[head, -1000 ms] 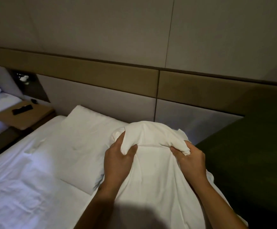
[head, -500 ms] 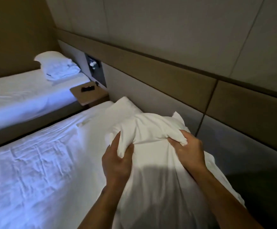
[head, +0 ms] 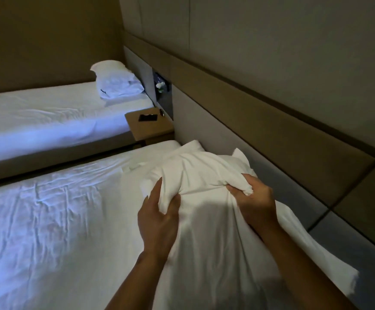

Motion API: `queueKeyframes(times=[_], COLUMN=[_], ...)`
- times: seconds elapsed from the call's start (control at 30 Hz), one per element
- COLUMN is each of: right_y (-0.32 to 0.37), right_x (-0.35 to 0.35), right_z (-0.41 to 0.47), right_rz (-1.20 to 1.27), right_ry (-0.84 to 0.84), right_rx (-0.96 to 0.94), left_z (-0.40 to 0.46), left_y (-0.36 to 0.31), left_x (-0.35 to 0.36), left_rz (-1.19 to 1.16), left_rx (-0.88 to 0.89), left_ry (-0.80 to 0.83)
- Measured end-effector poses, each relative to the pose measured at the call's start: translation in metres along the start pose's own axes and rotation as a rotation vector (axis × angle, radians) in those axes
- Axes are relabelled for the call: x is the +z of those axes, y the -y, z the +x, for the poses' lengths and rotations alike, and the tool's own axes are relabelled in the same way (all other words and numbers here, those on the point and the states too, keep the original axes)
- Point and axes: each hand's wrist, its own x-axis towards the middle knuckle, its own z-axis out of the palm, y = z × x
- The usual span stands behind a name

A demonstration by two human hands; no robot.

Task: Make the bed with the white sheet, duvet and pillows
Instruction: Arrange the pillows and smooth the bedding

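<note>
I hold a white pillow (head: 204, 175) in its loose case above the head end of the near bed. My left hand (head: 159, 218) grips a bunched fold at the pillow's left end. My right hand (head: 253, 200) grips its twisted right corner. The case hangs down between my forearms. A second white pillow (head: 193, 145) lies behind it against the headboard, mostly hidden. The wrinkled white sheet (head: 47, 215) covers the near mattress on the left. No duvet is in view.
The padded headboard wall (head: 282, 135) runs along the right. A wooden bedside table (head: 150, 128) with a dark remote (head: 148, 117) stands between the beds. The far bed (head: 47, 121) carries stacked white pillows (head: 117, 83). A wall panel (head: 161, 90) sits above the table.
My view has swung left, bringing the far bed and bedside table into sight. Both hands keep their grip on the pillow, which has shifted little relative to the headboard.
</note>
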Motion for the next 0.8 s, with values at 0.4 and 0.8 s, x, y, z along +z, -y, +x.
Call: queueKeyframes(times=[0.4, 0.8], right_y=[-0.07, -0.255], right_x=[0.077, 0.152], right_z=[0.147, 0.187], right_rz=[0.062, -0.592], right_ry=[0.054, 1.063], right_rx=[-0.172, 0.626], left_z=[0.105, 0.162], left_y=[0.009, 0.133], left_x=[0.087, 0.201], left_rz=[0.144, 0.883], left_rx=[0.011, -0.478], left_ry=[-0.187, 0.64])
